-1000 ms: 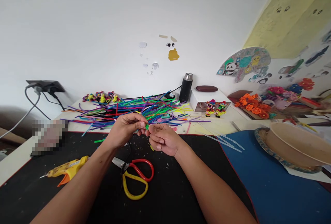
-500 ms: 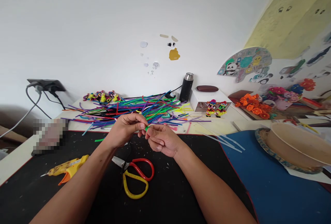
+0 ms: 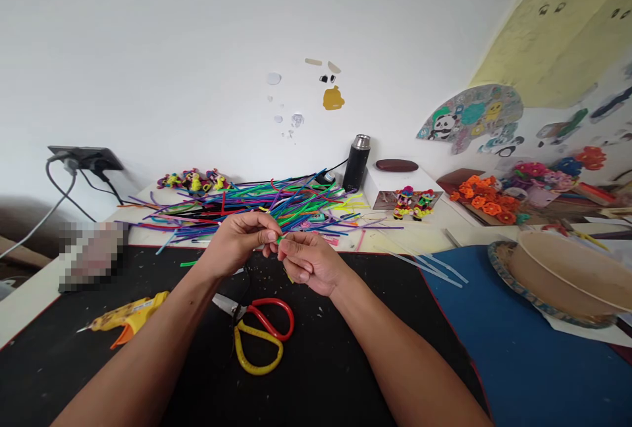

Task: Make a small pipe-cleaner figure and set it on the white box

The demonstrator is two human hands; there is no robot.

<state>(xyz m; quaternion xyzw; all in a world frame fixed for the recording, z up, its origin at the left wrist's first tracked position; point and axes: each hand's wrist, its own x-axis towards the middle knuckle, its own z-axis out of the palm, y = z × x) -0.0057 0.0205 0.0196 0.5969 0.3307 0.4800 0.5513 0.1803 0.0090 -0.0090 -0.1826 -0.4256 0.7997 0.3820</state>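
Above the black mat (image 3: 326,361), my left hand (image 3: 249,239) and my right hand (image 3: 313,261) meet fingertip to fingertip. Both pinch a small green pipe cleaner piece (image 3: 279,240), mostly hidden by the fingers. A bit of yellow shows under my right hand's fingers; what it is I cannot make out. On the mat below lie scissors (image 3: 261,338) with one red and one yellow handle. A yellow glue gun (image 3: 126,315) rests left of my left forearm. Behind the hands spreads a pile of coloured pipe cleaners (image 3: 237,206).
At the back stand a black thermos (image 3: 356,164), a white box (image 3: 395,183) and small pipe cleaner figures (image 3: 413,203). Clear sticks (image 3: 434,266) overlap the blue mat (image 3: 498,348). Farther right sits a large bowl (image 3: 577,276). Orange flowers (image 3: 481,197) fill the back right.
The fingers have shifted slightly around the green piece, and less of it shows. A yellow bit now appears below my right hand. The view has tilted a little.
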